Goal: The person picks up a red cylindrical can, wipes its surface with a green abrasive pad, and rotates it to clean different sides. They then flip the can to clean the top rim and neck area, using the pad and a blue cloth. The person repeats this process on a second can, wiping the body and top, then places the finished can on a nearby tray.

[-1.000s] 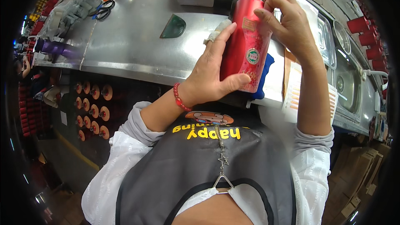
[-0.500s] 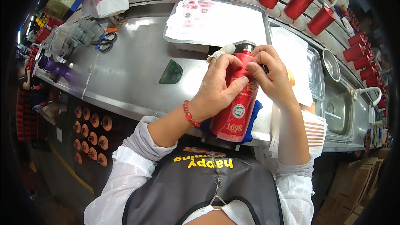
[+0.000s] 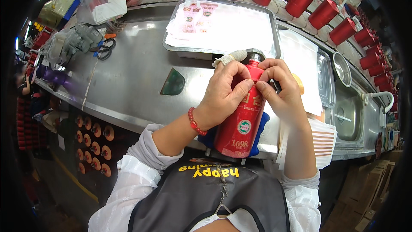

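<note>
A red bottle (image 3: 241,124) with gold lettering and a round green-and-white emblem lies tilted in front of me, its neck pointing away. Blue cloth (image 3: 260,139) shows beneath it. Curled over its left shoulder, my left hand (image 3: 225,92) presses thumb and fingertips together near the neck; a white wrap (image 3: 235,56) covers one finger. My right hand (image 3: 281,85) pinches close by on the right side of the shoulder. The fingertips of both hands almost meet on the red surface. Whether a thin film edge is between them cannot be made out.
A metal tray (image 3: 171,45) of printed decal sheets stands beyond the bottle. A dark green scraper (image 3: 173,81) lies to its left, and scissors (image 3: 105,49) farther left. Red bottles (image 3: 301,0) line a curved conveyor. At right are a sink (image 3: 348,118) and striped sheets (image 3: 324,139).
The bottle sits lower in view, and more of its gold lettering shows below my fingers. My hands stay at its shoulder, fingertips closer together. The conveyor bottles have shifted right.
</note>
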Tool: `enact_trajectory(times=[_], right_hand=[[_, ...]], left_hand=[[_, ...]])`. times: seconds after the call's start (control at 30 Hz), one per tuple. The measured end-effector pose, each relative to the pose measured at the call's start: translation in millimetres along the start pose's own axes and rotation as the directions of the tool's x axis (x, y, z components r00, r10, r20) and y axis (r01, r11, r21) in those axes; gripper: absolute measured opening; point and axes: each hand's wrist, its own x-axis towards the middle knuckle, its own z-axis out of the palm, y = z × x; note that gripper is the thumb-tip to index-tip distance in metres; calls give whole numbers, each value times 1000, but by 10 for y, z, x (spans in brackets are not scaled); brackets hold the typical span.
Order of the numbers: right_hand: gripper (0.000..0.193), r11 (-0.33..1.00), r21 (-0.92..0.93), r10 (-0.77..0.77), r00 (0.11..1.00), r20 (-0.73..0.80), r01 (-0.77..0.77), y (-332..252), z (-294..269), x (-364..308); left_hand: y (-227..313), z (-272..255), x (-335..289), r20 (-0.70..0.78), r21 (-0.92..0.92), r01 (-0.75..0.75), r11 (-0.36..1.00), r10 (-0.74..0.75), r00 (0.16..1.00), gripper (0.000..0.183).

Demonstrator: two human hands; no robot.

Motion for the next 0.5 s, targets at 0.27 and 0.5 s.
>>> enact_trajectory(times=[0.27,0.5], right_hand=[[10,1000,-15,19,995,-99,-21,-2,62,-9],[8,997,-78,-14,978,-207,-2,60,59,-30]], left_hand=[[-92,41,-236,-115,-129,-69,989,55,992,42],[51,-85,-404,188,259,-261,930,216,958,68]])
